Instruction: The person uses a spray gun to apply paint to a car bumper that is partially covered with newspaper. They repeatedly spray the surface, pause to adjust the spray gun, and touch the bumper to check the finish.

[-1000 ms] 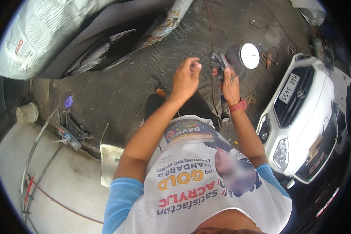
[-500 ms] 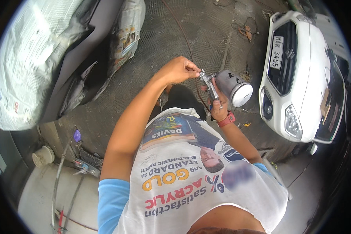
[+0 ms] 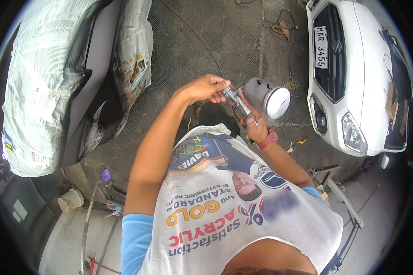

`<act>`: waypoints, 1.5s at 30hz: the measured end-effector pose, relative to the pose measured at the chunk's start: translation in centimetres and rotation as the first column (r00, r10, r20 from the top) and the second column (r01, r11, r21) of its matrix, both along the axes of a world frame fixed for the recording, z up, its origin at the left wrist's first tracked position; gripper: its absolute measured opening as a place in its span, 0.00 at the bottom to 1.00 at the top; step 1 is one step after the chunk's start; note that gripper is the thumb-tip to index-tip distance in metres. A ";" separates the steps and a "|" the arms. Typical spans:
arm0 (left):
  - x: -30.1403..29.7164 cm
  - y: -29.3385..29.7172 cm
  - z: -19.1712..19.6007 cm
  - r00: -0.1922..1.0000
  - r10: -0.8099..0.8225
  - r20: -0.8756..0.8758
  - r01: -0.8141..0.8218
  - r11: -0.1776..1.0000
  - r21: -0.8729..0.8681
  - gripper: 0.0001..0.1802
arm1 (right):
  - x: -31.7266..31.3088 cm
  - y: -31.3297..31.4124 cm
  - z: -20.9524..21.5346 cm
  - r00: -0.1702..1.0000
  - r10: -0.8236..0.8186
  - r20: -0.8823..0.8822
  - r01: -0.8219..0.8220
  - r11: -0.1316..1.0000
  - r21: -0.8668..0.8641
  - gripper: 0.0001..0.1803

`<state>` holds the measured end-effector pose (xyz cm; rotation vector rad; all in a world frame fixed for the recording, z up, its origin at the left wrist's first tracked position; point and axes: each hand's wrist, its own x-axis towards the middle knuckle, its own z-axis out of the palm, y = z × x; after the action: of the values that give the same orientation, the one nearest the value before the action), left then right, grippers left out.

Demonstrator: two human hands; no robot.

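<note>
In front of my body I hold a metal paint spray gun (image 3: 238, 101). A grey cylindrical cup (image 3: 260, 93) with a pale round end is attached to it and lies tilted to the right. My right hand (image 3: 257, 130), with a red band at the wrist, is closed around the gun's near part; some of its fingers are hidden behind the gun and cup. At the gun's far left end, the thumb and fingers of my left hand (image 3: 205, 90) pinch a small part, which the fingertips mostly cover.
A dark car panel (image 3: 89, 50) partly wrapped in newspaper (image 3: 36, 91) stands at the left. A white car (image 3: 360, 68) is at the right. A reddish hose (image 3: 202, 39) and a tangled cord (image 3: 280, 28) lie on the rough floor. A pale bucket (image 3: 71, 200) stands at the lower left.
The spray gun and both hands have shifted slightly left in view. My left fingers have changed position at the gun's end, with more of them curled beneath it. The whole view has turned a little.
</note>
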<state>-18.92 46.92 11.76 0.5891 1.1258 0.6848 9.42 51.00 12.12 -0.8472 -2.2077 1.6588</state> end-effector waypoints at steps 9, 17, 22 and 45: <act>0.6 1.3 -0.1 0.987 0.159 0.036 -0.162 0.981 0.104 0.23 | -2.8 2.9 3.2 0.990 -0.082 -0.116 0.060 0.981 -0.183 0.53; -0.2 1.9 0.6 0.986 0.166 -0.028 -0.160 0.977 0.138 0.24 | -3.8 4.1 3.7 0.994 -0.054 -0.092 0.038 0.985 -0.169 0.52; -1.0 1.9 1.0 0.978 0.206 0.016 -0.207 0.977 0.053 0.25 | -4.4 4.4 3.7 0.995 -0.052 -0.086 0.037 0.985 -0.168 0.50; 9.0 6.6 -0.3 0.981 -0.154 0.118 0.165 0.983 -0.084 0.32 | -12.2 14.4 12.9 0.946 -0.227 -0.232 0.146 0.937 -0.319 0.44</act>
<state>-9.94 53.49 11.47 0.5483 0.9898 0.5171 -2.81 65.44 25.05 -0.8201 -1.6703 1.9103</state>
